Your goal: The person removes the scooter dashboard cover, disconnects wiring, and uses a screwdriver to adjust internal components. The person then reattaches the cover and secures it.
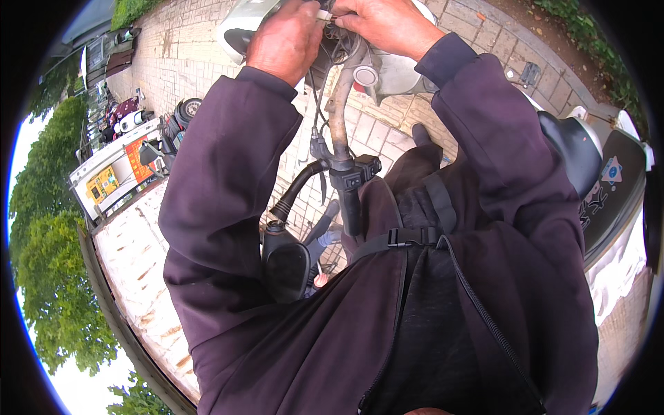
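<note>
At the top of the head view both hands meet over the front of a scooter. My left hand (285,45) is closed, its fingertips pinching a small white plug connector (323,15). Just right of it my right hand (389,25) is closed too, thumb and finger pressed together at a thin wire beside the connector; its end is partly hidden. Below them, dark cables (337,52) run around the worn metal handlebar (339,104). A black grip and switch block (354,174) sit at its nearer end. White body panels (404,75) flank the bar.
A round mirror (286,264) on a black stalk hangs off the handlebar near my left forearm. Another person's legs (322,228) show behind it. A second scooter (609,173) stands at right. Parked vehicles (131,121) line the left, on brick paving (183,41).
</note>
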`<action>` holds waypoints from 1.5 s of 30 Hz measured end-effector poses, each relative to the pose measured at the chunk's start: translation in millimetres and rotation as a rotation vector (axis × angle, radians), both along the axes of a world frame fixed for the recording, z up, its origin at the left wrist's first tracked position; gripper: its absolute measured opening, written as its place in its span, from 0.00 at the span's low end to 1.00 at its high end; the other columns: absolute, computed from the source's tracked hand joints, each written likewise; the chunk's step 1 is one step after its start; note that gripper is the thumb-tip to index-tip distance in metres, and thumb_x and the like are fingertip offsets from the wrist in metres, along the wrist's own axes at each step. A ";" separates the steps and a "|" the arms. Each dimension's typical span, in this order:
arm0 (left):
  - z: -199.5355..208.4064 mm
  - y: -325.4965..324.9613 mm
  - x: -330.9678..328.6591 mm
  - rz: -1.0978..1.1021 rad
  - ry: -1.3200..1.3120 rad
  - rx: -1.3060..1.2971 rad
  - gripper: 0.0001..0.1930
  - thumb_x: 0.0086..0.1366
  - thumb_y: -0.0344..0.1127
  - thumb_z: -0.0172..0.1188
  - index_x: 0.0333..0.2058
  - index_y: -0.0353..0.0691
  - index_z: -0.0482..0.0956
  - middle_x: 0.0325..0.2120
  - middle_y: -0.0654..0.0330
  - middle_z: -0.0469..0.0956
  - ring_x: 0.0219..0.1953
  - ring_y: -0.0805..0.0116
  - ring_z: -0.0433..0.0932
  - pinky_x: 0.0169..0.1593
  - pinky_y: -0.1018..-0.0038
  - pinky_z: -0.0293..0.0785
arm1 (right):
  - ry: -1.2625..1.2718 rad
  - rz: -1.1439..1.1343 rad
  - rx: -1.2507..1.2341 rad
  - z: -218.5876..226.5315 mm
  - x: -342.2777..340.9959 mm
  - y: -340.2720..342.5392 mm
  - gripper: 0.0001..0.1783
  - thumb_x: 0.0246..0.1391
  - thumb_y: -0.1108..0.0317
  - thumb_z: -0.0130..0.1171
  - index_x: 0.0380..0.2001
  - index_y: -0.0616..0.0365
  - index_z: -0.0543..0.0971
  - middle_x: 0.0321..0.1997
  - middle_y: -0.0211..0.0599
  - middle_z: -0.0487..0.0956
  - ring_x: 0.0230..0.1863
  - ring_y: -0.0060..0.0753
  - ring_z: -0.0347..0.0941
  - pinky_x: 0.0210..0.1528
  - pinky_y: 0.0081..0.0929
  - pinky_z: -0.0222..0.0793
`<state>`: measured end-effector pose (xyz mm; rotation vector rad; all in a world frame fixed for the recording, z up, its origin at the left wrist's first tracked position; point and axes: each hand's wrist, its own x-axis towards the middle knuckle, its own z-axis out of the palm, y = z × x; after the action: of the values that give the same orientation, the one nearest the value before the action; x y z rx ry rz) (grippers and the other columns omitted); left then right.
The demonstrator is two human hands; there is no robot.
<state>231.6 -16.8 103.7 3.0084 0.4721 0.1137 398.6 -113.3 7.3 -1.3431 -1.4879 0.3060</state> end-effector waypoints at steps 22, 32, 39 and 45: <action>-0.6 -7.1 3.1 0.009 0.008 0.024 0.04 0.67 0.30 0.59 0.38 0.38 0.75 0.33 0.47 0.75 0.32 0.40 0.79 0.34 0.53 0.77 | 0.024 -0.019 -0.067 7.4 -5.4 -1.8 0.06 0.52 0.71 0.61 0.26 0.61 0.82 0.30 0.51 0.80 0.39 0.59 0.78 0.43 0.51 0.74; -20.9 -1.8 -5.6 0.038 -0.018 0.094 0.07 0.65 0.33 0.61 0.37 0.41 0.72 0.32 0.50 0.73 0.29 0.43 0.78 0.32 0.54 0.77 | -0.032 -0.036 -0.055 4.9 -9.2 1.3 0.06 0.54 0.69 0.62 0.27 0.60 0.81 0.31 0.49 0.78 0.38 0.58 0.78 0.41 0.52 0.74; -29.1 -0.8 -7.5 0.069 -0.040 0.079 0.07 0.65 0.32 0.61 0.36 0.40 0.72 0.32 0.50 0.73 0.29 0.43 0.78 0.32 0.55 0.76 | -0.044 -0.028 -0.072 4.7 -9.0 3.8 0.06 0.54 0.69 0.62 0.28 0.60 0.81 0.31 0.49 0.79 0.38 0.58 0.78 0.41 0.52 0.74; -25.7 -0.5 -6.6 0.051 -0.027 0.097 0.07 0.65 0.33 0.61 0.36 0.40 0.72 0.32 0.49 0.73 0.30 0.43 0.79 0.32 0.55 0.76 | -0.035 -0.013 -0.074 10.1 -6.1 2.8 0.06 0.52 0.68 0.63 0.28 0.60 0.82 0.30 0.50 0.80 0.37 0.59 0.79 0.41 0.52 0.74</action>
<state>225.0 -17.3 78.0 3.0853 0.5571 0.1868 392.5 -110.5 17.4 -1.4230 -1.5094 0.3336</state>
